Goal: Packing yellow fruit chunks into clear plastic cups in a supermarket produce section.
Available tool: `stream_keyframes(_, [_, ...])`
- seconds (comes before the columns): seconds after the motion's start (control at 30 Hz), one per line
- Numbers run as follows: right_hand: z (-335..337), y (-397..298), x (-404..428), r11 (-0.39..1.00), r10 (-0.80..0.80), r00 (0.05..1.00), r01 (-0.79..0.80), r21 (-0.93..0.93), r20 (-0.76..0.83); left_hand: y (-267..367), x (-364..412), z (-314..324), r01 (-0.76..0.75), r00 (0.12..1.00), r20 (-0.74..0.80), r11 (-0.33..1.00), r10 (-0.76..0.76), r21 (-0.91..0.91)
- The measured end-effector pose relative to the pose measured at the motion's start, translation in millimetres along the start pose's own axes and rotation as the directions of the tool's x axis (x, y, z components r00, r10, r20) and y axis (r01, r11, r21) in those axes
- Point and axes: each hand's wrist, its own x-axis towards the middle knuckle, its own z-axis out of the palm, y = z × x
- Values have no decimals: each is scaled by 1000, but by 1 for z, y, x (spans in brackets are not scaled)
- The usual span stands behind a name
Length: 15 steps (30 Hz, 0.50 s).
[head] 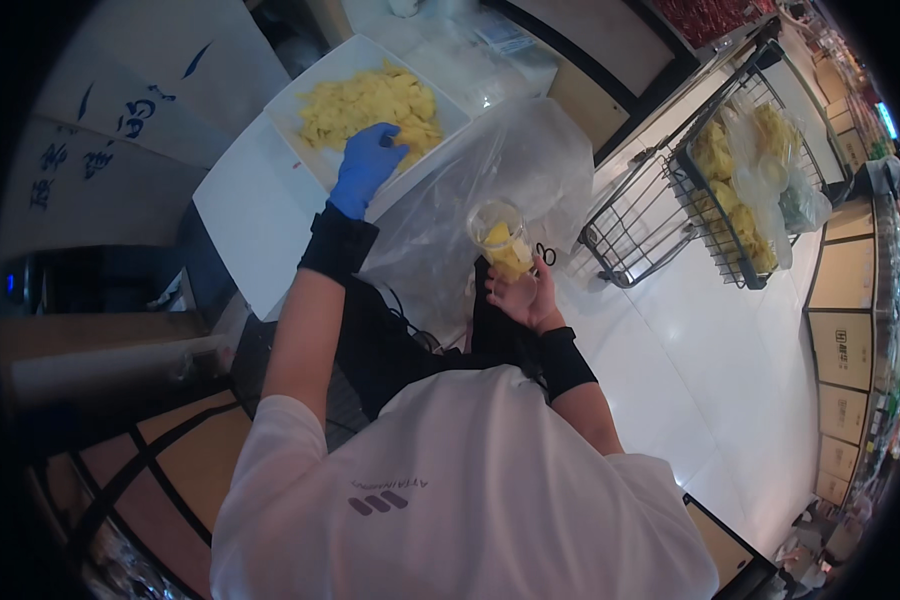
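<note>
My left hand (367, 166), in a blue glove, is over the near edge of a white box (450, 120) filled with yellow fruit pieces (367, 101). Its fingers curl down toward the pieces, and whether they pinch one is hidden. To the right and lower, my right hand (521, 296) is bare and grips a clear plastic cup (497, 225) around its lower part. A few yellow fruit pieces (511, 255) lie inside the cup, whose open mouth tilts away from me. Black bands cover both wrists.
A clear plastic bag (525, 142) drapes beside the box. The white lid or panel (259, 206) lies to its left. At right stands a wire shopping cart (637, 225) whose basket holds bagged yellow fruit (727, 195). Clear packaging (457, 60) is stacked behind the box.
</note>
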Motion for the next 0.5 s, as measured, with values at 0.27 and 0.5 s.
stream_keyframes(0.27, [-1, -1, 0, 1000, -4, 1000, 4, -4, 26, -21, 21, 19, -73, 983, -90, 789, 161, 610])
stream_keyframes(0.5, [-2, -2, -2, 1000, -16, 999, 15, -17, -43, -25, 10, 9, 6, 985, -152, 868, 81, 497])
